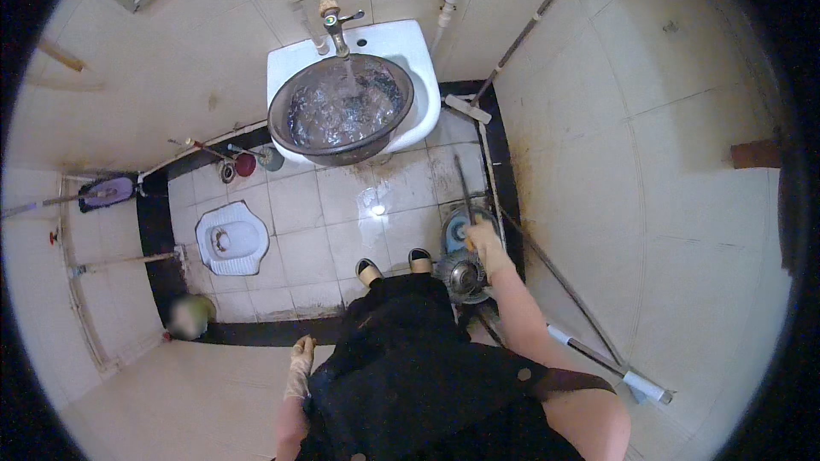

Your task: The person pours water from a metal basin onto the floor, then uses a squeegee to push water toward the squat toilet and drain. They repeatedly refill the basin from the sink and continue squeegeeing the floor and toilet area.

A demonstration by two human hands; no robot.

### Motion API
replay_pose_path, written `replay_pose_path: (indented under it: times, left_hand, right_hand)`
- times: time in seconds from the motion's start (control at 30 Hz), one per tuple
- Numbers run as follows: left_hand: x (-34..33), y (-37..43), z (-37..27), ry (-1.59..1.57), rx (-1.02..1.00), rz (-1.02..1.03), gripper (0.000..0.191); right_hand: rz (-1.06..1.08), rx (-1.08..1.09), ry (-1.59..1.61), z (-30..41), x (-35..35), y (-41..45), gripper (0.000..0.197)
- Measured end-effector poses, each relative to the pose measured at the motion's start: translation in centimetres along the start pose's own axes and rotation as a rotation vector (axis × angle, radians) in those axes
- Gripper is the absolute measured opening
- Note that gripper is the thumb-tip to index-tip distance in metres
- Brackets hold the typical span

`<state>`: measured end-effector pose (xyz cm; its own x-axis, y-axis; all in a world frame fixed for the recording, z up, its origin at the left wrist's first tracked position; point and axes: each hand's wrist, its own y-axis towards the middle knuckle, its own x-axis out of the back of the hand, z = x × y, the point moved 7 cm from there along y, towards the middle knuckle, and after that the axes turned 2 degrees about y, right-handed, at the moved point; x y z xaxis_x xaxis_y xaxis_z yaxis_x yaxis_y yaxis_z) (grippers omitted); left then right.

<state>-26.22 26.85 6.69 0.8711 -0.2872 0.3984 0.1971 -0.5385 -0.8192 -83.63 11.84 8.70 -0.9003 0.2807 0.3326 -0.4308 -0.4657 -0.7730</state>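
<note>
My right hand (488,248), in a pale glove, is closed around the yellow-orange handle of a long, narrow, dark tool (464,186); its exact kind is unclear. Below that hand are a blue round basin (455,234) and a metal pot or lid (464,277). My left hand (302,358), also gloved, hangs low beside my dark clothing; nothing is seen in it, and its finger spacing is unclear. Water runs from a metal faucet (336,32) into a brownish plastic basin (346,105), filled with water and dark contents, on a white sink (426,102).
A squat toilet (232,238) lies in the tiled floor at left. Brushes stand near a red holder (245,165) by the wall. A squeegee or broom head (467,109) rests in the right corner. Poles lean along the right wall. A purple dustpan (109,193) is at far left.
</note>
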Motion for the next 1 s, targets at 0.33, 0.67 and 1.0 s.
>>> replay_pose_path:
  times: [0.33, 0.67, 1.0]
  left_hand:
    - [3.1, 0.4, 3.3, -0.137, 0.291, 0.030, 0.038]
    - [1.9, 2.0, 0.9, -0.041, 0.189, 0.086, 0.031]
    - [-3.5, -2.5, -3.3, 0.387, -0.075, 0.227, 0.038]
  right_hand:
    - [-0.026, 0.176, -0.829, -10.7, -8.5, 9.9, 0.037]
    - [0.064, -0.115, -0.418, 3.8, -4.5, 3.3, 0.043]
    - [0.156, 0.079, -0.595, -6.1, -4.2, -3.2, 0.055]
